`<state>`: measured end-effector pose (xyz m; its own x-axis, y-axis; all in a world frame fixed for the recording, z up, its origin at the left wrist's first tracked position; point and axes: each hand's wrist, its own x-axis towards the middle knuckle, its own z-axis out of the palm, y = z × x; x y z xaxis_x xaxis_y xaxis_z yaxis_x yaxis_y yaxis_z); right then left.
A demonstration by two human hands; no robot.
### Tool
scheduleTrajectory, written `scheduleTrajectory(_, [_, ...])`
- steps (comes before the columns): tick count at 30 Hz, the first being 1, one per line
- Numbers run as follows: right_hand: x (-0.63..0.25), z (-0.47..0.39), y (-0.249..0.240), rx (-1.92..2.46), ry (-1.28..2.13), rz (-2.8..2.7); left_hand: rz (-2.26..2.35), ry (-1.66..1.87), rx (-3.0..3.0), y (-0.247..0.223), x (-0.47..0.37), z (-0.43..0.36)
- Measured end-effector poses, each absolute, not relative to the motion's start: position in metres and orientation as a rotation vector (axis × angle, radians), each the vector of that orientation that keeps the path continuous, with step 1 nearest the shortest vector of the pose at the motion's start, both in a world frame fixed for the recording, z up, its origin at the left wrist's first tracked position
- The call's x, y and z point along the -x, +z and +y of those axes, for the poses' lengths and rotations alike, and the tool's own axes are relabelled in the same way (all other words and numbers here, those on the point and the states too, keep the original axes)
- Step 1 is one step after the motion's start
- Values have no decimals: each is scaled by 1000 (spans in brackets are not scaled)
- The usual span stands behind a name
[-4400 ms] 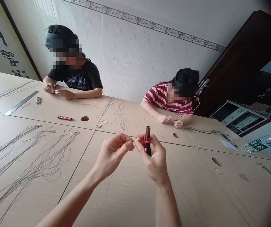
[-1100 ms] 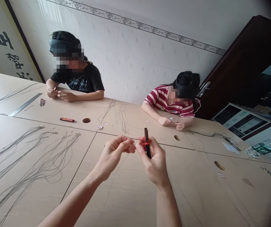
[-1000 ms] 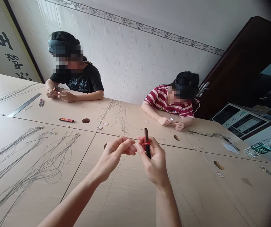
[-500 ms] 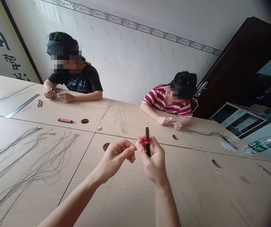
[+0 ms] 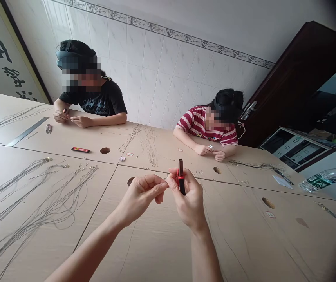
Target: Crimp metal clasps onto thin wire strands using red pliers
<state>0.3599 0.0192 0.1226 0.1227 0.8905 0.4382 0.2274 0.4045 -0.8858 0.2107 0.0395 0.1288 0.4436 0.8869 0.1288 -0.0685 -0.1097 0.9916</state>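
Note:
Over the table's middle, my left hand (image 5: 144,194) is closed in a pinch, thumb against forefinger. A thin dark cord (image 5: 130,246) trails below it; the end between the fingertips is too small to make out. My right hand (image 5: 192,201) is wrapped round small pliers (image 5: 181,178) with red and black handles, their jaws pointing up. Its thumb and forefinger meet the left fingertips. Part of the pliers is hidden by the right palm.
Bundles of dark cords (image 5: 65,196) with metal ends lie at left. Across the table sit a person in black (image 5: 106,98) and one in stripes (image 5: 196,121). A steel ruler (image 5: 28,131), a red-black case (image 5: 80,149) and a water bottle (image 5: 323,179) lie about; the table has round holes.
Both hands have shifted very slightly left in view, and the pliers with them. The fingertips stay together. Little else differs.

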Motion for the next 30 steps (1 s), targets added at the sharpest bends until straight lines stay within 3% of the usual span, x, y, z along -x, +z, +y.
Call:
scheduleTrajectory(13, [-358,21,123,990,956,-1112,827,1033,-1345,135,-208,37])
scheduleTrajectory(30, [-351,19,122,931,1049,-1101,843,1025,-1369,133,-207,37])
